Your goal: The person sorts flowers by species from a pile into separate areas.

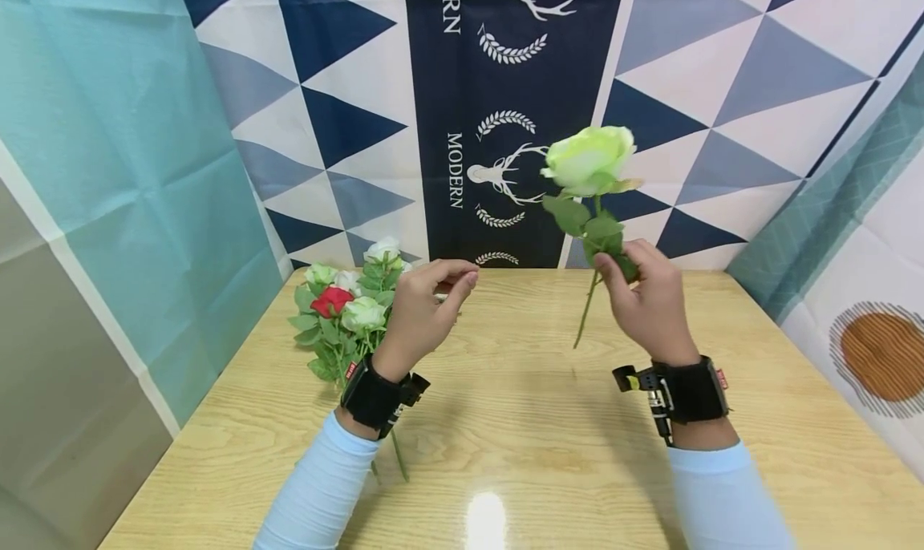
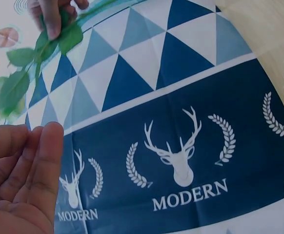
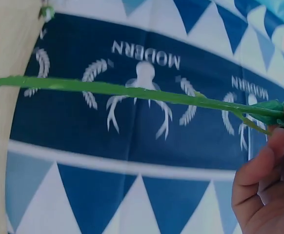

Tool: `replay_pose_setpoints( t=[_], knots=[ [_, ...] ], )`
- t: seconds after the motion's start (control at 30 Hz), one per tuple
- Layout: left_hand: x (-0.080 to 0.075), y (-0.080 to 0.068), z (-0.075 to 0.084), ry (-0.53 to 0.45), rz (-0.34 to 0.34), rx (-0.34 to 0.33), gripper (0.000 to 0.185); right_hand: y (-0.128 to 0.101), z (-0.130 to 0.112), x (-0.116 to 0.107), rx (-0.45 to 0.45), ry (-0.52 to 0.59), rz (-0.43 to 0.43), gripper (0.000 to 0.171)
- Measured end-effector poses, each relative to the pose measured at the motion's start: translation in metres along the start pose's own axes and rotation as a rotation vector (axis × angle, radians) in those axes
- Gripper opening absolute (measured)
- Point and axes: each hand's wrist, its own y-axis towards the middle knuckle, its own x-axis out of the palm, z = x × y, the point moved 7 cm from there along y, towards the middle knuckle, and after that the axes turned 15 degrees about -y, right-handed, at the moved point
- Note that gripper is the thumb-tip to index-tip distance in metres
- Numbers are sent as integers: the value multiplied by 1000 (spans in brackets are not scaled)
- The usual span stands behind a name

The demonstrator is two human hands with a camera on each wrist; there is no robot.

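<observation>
My right hand (image 1: 653, 301) pinches a pale green rose (image 1: 590, 161) by its leafy stem, between thumb and fingers. The bloom points up above the table, and the bare lower stem slants down to the left. In the right wrist view the long green stem (image 3: 132, 91) runs across to the fingers. My left hand (image 1: 426, 309) hovers over the table, fingers loosely bent and nothing in them. Beside and partly behind it lies a bunch of roses, with a red rose (image 1: 332, 301), a pale green rose (image 1: 363, 314) and a white rose (image 1: 382, 249).
The wooden table (image 1: 520, 422) reaches back to a patterned cloth (image 1: 512, 93) with deer heads and triangles. A teal and grey cloth (image 1: 123, 133) hangs at the left, another curtain (image 1: 866, 293) at the right. Stems of the bunch stick out toward the front under the left forearm.
</observation>
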Motion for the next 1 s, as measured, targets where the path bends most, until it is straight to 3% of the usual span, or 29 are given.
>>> replay_pose_setpoints(
  t=[0.4, 0.6, 0.77, 1.0],
  knots=[
    [-29, 2, -13, 86, 78, -54, 15, -5, 76, -41, 252, -180, 65, 35],
    [-35, 1, -22, 181, 79, -100, 16, -18, 116, -49, 408, -237, 57, 38],
    [-41, -1, -38, 244, 22, -179, 17, -30, 143, -50, 505, -265, 31, 42],
    [-52, -13, -69, 391, -145, -396, 15, -47, 175, -46, 642, -270, -65, 42]
  ],
)
